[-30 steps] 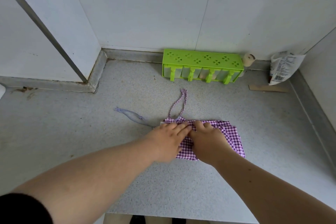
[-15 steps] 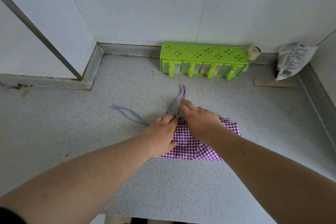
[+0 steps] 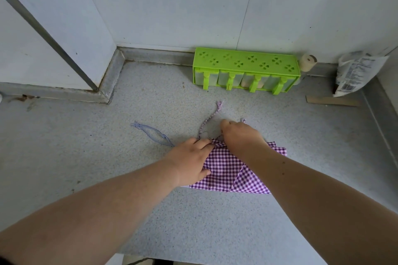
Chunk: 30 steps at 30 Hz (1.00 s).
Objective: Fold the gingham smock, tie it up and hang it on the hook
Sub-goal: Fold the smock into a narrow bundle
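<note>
The purple-and-white gingham smock (image 3: 232, 170) lies folded flat on the grey speckled counter (image 3: 107, 157). My left hand (image 3: 191, 160) presses palm-down on its left part, fingers spread over the top edge. My right hand (image 3: 240, 135) sits at the smock's top edge, fingers closed on one gingham tie whose tip (image 3: 243, 120) pokes out beyond the knuckles. A second gingham tie (image 3: 210, 119) runs away from the smock toward the back wall. A thin bluish string (image 3: 153, 133) trails off to the left. No hook is in view.
A bright green rack (image 3: 245, 64) with clear containers stands against the back wall. A small beige roll (image 3: 307, 63) and a white printed bag (image 3: 357, 73) sit at the back right, with a strip of card (image 3: 331, 101) on the counter. The counter's front edge is close to me.
My right hand moved from pressing the smock to its top edge and pulled one tie rightward, apart from the other. My left hand stayed pressing on the fabric.
</note>
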Each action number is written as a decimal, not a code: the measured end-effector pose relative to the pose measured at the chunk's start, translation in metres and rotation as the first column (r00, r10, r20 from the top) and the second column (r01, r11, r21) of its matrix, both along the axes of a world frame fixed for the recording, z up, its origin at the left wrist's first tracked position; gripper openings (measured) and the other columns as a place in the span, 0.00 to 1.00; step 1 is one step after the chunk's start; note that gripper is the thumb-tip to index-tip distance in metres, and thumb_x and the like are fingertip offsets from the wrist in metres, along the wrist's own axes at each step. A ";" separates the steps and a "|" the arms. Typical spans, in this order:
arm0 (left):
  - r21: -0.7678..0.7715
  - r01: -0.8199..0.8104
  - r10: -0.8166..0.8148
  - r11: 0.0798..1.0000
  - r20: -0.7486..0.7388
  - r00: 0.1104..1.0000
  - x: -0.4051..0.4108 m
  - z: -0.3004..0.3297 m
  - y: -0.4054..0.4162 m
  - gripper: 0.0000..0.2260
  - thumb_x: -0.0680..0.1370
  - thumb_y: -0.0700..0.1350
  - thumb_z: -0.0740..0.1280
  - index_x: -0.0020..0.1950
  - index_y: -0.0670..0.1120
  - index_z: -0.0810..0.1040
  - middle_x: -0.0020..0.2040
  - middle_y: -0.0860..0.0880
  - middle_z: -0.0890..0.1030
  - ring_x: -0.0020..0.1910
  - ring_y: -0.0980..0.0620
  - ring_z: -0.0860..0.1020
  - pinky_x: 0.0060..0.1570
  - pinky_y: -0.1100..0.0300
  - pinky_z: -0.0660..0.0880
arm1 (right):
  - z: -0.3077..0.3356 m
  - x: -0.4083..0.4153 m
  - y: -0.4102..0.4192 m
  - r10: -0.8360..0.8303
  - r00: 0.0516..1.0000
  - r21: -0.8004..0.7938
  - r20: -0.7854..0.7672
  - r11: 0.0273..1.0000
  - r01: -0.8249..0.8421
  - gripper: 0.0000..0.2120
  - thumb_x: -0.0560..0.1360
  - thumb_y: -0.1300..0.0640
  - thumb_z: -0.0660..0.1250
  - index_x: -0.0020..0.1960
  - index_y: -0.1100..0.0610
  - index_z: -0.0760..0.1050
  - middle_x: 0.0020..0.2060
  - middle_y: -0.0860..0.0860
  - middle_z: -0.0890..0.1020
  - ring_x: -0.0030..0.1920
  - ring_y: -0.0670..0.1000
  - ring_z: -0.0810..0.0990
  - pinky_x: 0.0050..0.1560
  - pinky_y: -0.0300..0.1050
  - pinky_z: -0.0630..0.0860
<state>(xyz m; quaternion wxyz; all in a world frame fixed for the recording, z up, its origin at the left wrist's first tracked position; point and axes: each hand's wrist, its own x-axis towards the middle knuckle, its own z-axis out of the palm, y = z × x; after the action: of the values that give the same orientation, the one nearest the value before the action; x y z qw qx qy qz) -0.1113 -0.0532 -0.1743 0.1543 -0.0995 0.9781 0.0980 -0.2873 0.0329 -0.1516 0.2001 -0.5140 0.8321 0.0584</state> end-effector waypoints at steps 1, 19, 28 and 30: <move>0.000 -0.004 0.004 1.000 -0.002 1.000 0.001 0.001 0.000 0.37 0.83 0.63 0.62 0.86 0.45 0.56 0.84 0.47 0.58 0.79 0.45 0.63 0.81 0.50 0.61 | 0.006 -0.002 0.001 -0.002 1.000 0.007 -0.008 1.000 0.002 0.07 0.81 0.66 0.58 0.54 0.55 0.65 0.44 0.50 0.71 0.53 0.59 0.79 0.46 0.54 0.76; 0.153 -0.121 0.107 0.981 0.098 0.989 -0.008 0.006 -0.006 0.32 0.82 0.50 0.66 0.85 0.49 0.60 0.83 0.52 0.62 0.79 0.47 0.63 0.79 0.50 0.63 | 0.002 0.125 0.029 0.069 0.971 0.379 -0.230 0.925 0.024 0.33 0.82 0.53 0.65 0.77 0.71 0.57 0.67 0.65 0.68 0.66 0.60 0.72 0.64 0.49 0.76; 0.239 -0.235 0.285 0.942 -0.201 0.937 0.026 0.030 -0.008 0.09 0.79 0.43 0.63 0.56 0.50 0.79 0.58 0.52 0.78 0.58 0.50 0.75 0.60 0.51 0.75 | 0.011 0.122 0.031 0.131 0.958 0.320 -0.257 0.946 -0.044 0.18 0.83 0.61 0.59 0.70 0.70 0.68 0.61 0.65 0.77 0.59 0.59 0.79 0.58 0.49 0.78; 0.338 -0.360 0.435 0.870 -0.180 0.882 0.046 0.034 -0.009 0.05 0.81 0.43 0.62 0.47 0.49 0.75 0.48 0.52 0.77 0.48 0.51 0.76 0.46 0.55 0.73 | 0.020 0.110 0.029 0.080 0.978 0.268 -0.191 0.963 -0.027 0.14 0.83 0.63 0.58 0.65 0.66 0.74 0.57 0.62 0.79 0.54 0.58 0.81 0.55 0.50 0.80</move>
<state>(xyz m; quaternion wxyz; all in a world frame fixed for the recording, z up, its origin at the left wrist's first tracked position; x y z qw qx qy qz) -0.0650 -0.0625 -0.1405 0.0192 -0.2629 0.9218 0.2844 -0.1774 0.0622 -0.1318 0.1803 -0.4966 0.8186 0.2253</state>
